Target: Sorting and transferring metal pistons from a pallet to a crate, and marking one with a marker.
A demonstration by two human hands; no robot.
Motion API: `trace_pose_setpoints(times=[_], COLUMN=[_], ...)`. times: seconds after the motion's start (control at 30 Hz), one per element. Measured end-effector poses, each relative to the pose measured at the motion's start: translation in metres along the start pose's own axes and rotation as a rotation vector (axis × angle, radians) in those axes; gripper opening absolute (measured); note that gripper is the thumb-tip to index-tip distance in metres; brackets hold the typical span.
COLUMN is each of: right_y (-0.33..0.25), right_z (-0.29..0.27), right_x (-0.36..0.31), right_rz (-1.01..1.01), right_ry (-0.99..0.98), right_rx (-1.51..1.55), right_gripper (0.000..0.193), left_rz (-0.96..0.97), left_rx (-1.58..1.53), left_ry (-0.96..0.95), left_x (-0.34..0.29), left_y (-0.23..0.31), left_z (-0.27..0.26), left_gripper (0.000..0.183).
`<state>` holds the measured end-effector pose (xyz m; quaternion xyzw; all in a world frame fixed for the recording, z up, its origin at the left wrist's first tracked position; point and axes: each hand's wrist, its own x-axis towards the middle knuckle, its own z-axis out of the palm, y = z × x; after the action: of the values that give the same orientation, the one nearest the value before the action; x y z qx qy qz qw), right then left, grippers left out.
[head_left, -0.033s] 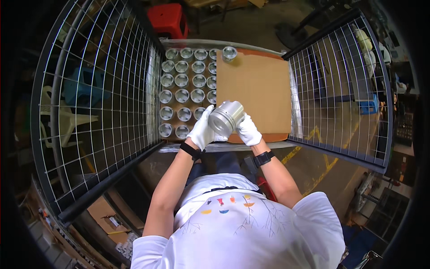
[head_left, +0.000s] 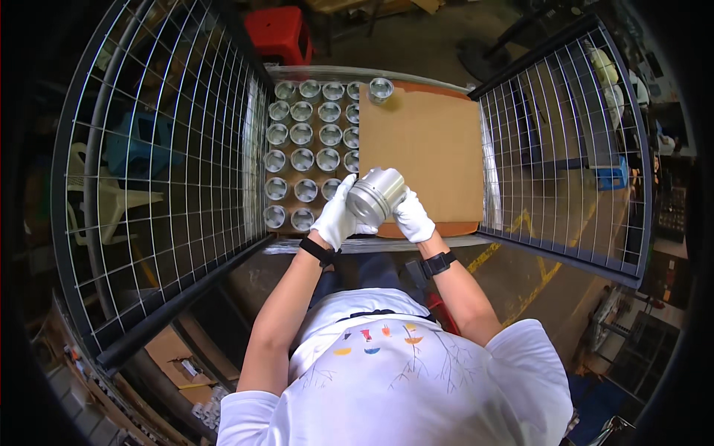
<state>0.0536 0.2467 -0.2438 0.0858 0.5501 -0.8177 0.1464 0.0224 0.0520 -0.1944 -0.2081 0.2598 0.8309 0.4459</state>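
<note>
A silvery metal piston (head_left: pixel 374 198) is held tilted between my two white-gloved hands, its ring grooves showing around the side. My left hand (head_left: pixel 338 215) grips its left side, and my right hand (head_left: pixel 412 216) holds it from the right; some fingertips are hidden behind it. Beneath and beyond the hands lies a brown cardboard sheet (head_left: pixel 424 141). One more piston (head_left: pixel 381 90) stands near that sheet's far left corner. To the left, several pistons (head_left: pixel 301 134) stand in rows on a lower cardboard layer, and the sheet's left edge partly hides the closest column.
Wire mesh panels in dark frames flank the load, a left panel (head_left: pixel 160 163) and a right panel (head_left: pixel 569 149). A red stool (head_left: pixel 277 33) is beyond the far left corner. Behind the left mesh are a blue stool (head_left: pixel 141 141) and a pale plastic chair (head_left: pixel 111 197).
</note>
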Motion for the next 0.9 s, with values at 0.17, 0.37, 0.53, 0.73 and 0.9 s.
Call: trace_pose_setpoints(times=[0.17,0.37,0.53,0.73,0.9], right_y=[-0.010,-0.082,-0.080,-0.080,-0.080], right_z=[-0.003,0.016,-0.002,-0.001,0.010], right_x=[0.003,-0.012,-0.003,0.004,0.006], right_rz=[-0.015,-0.234,-0.519,-0.111,0.080], right_ry=[-0.039,-0.117,-0.163,-0.028,0.099], right_rx=[-0.318,-1.154,-1.164,-0.862,-0.555], right_gripper=[0.040,0.042,0.031,0.036,0.039], left_rz=[0.319,0.076,-0.038,0.055,0.106], left_rx=[0.167,-0.131,-0.203,0.026,0.127], left_ry=[0.133,-0.095,-0.163,0.054,0.143], left_x=[0.008,-0.003,0.000,0.017,0.020], left_y=[-0.015,0.004,0.007,-0.008,-0.016], left_z=[0.000,0.008,0.014,0.007,0.004], left_gripper=[0.053,0.054,0.059,0.053,0.045])
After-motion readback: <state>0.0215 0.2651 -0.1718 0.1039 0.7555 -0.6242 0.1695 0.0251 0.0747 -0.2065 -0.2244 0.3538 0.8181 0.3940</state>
